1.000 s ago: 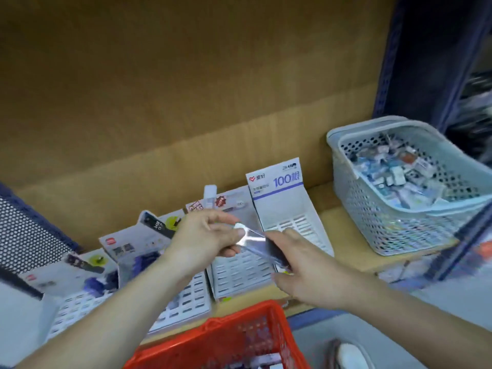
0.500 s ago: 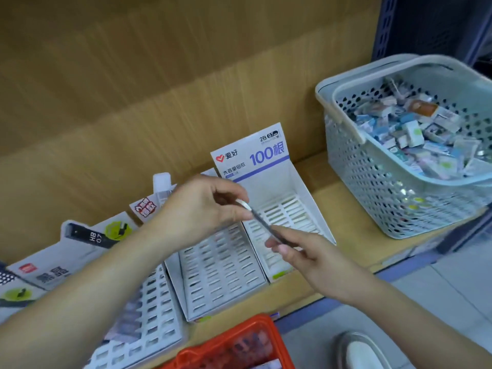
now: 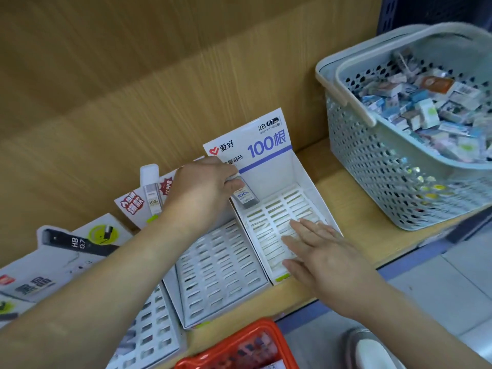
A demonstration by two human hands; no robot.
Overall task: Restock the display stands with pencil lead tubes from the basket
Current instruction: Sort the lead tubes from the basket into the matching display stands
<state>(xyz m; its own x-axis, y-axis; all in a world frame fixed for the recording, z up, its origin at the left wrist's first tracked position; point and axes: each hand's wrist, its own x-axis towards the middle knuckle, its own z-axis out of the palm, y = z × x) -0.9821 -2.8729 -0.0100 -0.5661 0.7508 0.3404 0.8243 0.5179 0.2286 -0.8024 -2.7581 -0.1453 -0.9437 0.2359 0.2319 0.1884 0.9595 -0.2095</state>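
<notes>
Right, L hand (image 3: 202, 193) pinches the lead tube (image 3: 246, 197) by its top end, fingers curled round the cap. The tube sticks out to the right of my knuckles, long axis near upright w/ a slight lean, label facing me. Its lower end is at the back-left corner of the 100-pc stand (image 3: 300, 177), at or just above the rear row of the slotted tray (image 3: 279, 209); can't tell if it's in a slot yet.

R hand (image 3: 324, 254) is flat, fingers straight, nothing held, lying over the front rows of the same tray, apart from the tube. So L hand is the nearer one by far. The move is prob. straight down along the tube's own axis into that rear-left slot. I reckon the lean needs squaring first or the end may catch on a rib.

One other tube (image 3: 151, 193) stands at the back of the next stand (image 3: 221, 270) to the left. Red basket (image 3: 229, 339) is below, near my body; contents too blurred to read.
</notes>
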